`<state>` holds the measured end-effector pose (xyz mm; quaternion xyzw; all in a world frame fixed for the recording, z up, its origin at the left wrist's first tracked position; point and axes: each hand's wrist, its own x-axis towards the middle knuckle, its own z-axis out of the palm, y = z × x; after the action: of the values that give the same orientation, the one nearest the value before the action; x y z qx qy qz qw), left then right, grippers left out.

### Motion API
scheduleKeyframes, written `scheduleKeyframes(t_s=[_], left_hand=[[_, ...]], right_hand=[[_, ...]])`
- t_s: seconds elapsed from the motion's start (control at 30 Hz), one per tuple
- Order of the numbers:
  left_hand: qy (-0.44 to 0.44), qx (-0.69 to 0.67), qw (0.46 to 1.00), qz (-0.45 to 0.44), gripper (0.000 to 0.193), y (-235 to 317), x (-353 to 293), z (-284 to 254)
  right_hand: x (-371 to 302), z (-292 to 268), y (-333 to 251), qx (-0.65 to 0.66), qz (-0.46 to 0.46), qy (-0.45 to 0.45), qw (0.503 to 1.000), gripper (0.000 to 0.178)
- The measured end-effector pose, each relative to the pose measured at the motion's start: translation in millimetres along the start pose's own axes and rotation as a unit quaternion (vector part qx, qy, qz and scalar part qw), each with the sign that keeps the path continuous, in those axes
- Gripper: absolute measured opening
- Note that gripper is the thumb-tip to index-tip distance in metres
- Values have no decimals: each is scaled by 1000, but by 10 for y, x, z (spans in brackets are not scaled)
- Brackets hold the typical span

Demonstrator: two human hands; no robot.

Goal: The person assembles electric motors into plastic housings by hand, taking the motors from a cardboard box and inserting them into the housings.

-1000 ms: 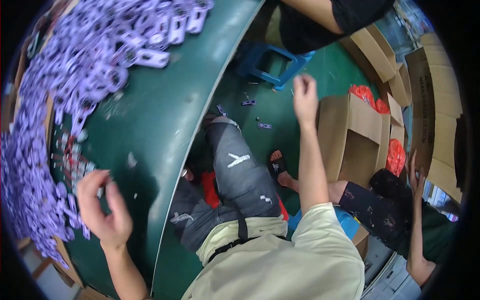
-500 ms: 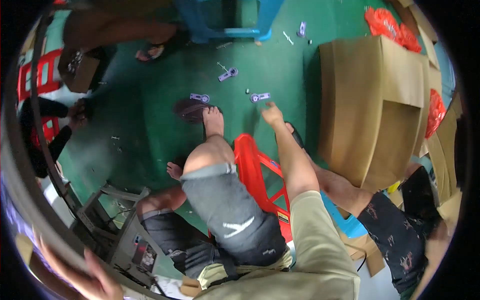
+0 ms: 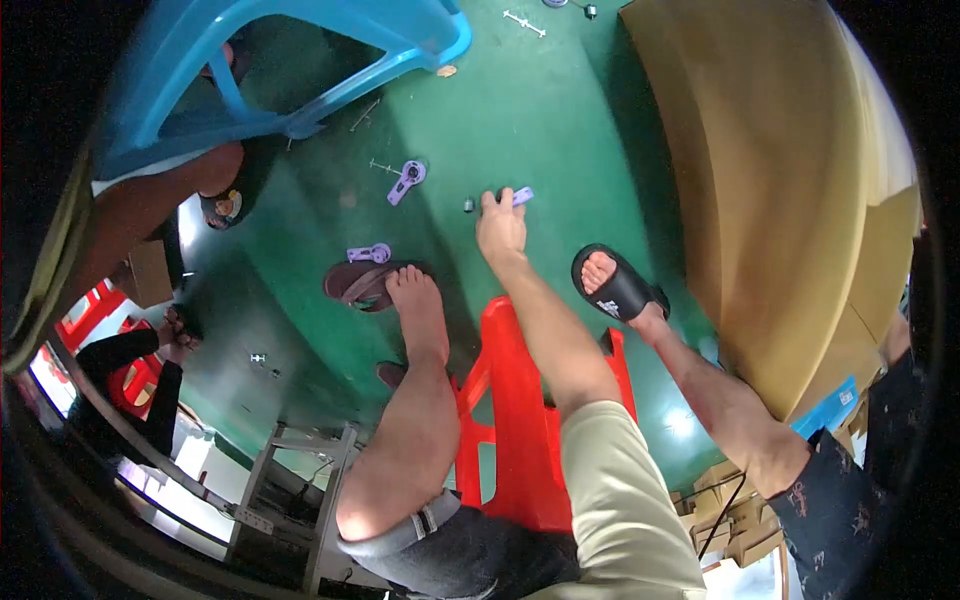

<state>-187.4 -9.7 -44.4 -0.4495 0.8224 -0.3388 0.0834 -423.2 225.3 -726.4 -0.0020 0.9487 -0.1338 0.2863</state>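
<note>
On the green floor, my right hand reaches down and closes its fingers over a purple plastic part; one end of the part sticks out past the fingertips. A small dark metal cylinder lies just left of the fingers. Farther left is a second purple part, its ring-shaped end upward, with a thin pale branched piece beside it. A third purple part rests against a brown flip-flop by my bare foot. My left hand is out of view.
A red plastic stool stands below my right arm. At the upper left is a blue stool; a large cardboard box fills the right. Another person's leg in a black slide is near. Left, a co-worker's hands show.
My right hand has come down onto the purple part and closed over it. My left hand has left the view. The view has shifted, and the blue stool appears larger and farther left.
</note>
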Motion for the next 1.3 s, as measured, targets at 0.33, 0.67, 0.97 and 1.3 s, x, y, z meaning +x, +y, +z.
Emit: scheduleKeyframes(t_s=[0.33, 0.67, 0.97, 1.3], left_hand=[[-298, 161, 763, 551, 38, 5001, -921, 3282], [-234, 23, 799, 554, 23, 5055, -1050, 3413], [-237, -11, 824, 515, 18, 4990, -1099, 3475], [-209, -20, 830, 517, 26, 4920, -1292, 3691]], right_hand=[[2703, -1712, -259, -93, -90, 316, 940, 43], [3404, -1971, 69, -61, 26, 174, 983, 60], [1890, -1493, -136, 97, -95, 107, 985, 37], [479, -339, -935, 102, -288, 79, 949, 35]])
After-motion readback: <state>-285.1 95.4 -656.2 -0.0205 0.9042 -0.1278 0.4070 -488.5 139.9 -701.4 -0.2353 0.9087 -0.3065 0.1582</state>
